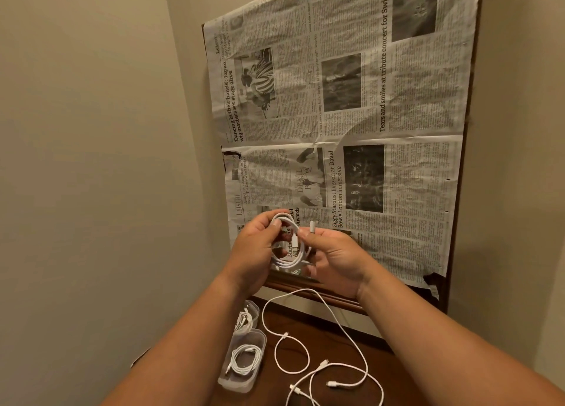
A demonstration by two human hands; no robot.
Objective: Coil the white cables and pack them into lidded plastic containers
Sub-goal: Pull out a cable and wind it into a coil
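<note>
Bare arms point(458, 359) reach over loose cables point(324, 363) and a clear box point(241, 385) on the tabletop point(324, 338), while the left hand point(253, 246) and right hand point(336, 259) hold up a coiled cable point(290, 262), fingers point(304, 233) curled round it

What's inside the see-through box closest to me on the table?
A coiled white cable with its plugs lies inside the clear box. The coil hides the bit of box floor under it, so anything tucked beneath cannot be seen.
</note>
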